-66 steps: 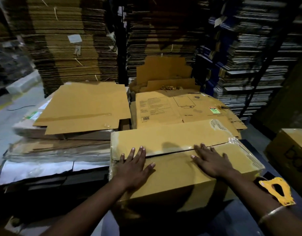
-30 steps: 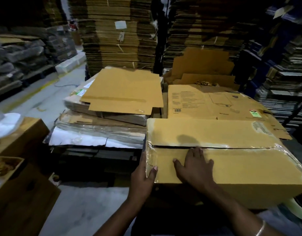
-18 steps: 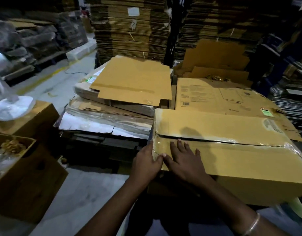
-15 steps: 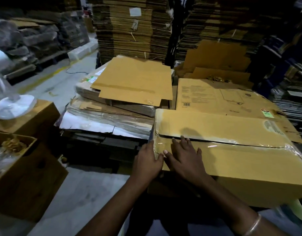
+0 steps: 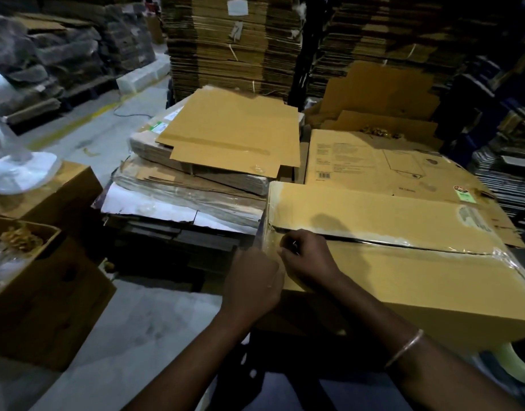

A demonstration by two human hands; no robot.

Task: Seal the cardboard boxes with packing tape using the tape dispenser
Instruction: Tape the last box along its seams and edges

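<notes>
Several tall stacks of flattened cardboard fill the back of the warehouse, with more piles along the left wall. Nearer, a low heap of flat cartons sits left of a printed flat carton.

Closest to the camera lies the long cardboard box, its top flaps closed and meeting along a seam that runs left to right. Clear packing tape glints along that seam and wraps over both ends of the box.

On the left, an open brown box stands on the floor, with a white fan base resting on another box behind it. At the lower right edge a roll of tape is partly in view.

Both hands meet at the box's left end. The left hand rests against the corner, its back to the camera, so whether its fingers grasp anything cannot be told. The right hand lies on the top beside the seam, fingers curled in toward the taped corner; whether they pinch the tape cannot be told. A thin bangle circles the right wrist.
</notes>
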